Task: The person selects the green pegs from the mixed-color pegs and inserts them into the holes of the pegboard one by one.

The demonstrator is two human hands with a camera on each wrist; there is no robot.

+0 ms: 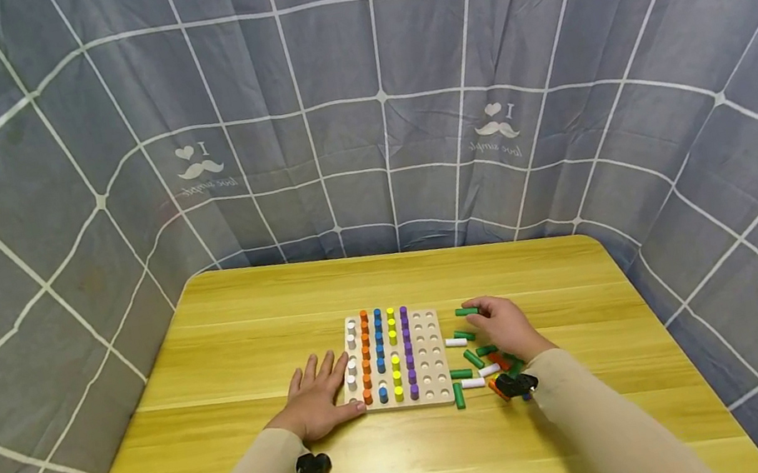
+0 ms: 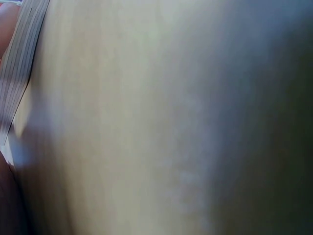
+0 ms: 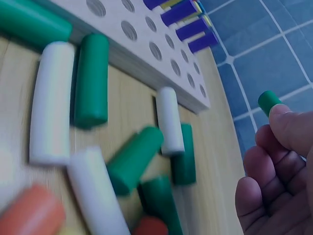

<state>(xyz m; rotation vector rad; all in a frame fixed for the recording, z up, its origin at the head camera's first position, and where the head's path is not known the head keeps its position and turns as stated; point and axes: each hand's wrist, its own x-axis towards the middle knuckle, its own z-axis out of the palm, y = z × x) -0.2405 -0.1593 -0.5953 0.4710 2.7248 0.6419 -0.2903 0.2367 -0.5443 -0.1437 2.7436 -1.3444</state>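
A wooden pegboard [image 1: 441, 399] lies on the table with columns of white, orange, blue, yellow and purple pegs; its two rightmost columns show bare holes. My left hand [image 1: 316, 400] rests flat at the board's left edge, fingers spread and thumb by the near corner. Between thumb and forefinger, my right hand [image 1: 506, 326] pinches a green peg [image 3: 269, 102], raised beyond the board's right side. Below that hand lies a pile of loose pegs, among them a white peg [image 3: 169, 120] and a green peg [image 3: 92, 81] close to the board's edge. The left wrist view is mostly blurred tabletop.
The wooden table [image 1: 228, 331] reaches out on all sides of the board. Orange and blue pegs lie partly under the right wrist, beside a black wrist camera [image 1: 515, 384]. A grey curtain [image 1: 347, 141] with white grid lines hangs behind the table and along both sides.
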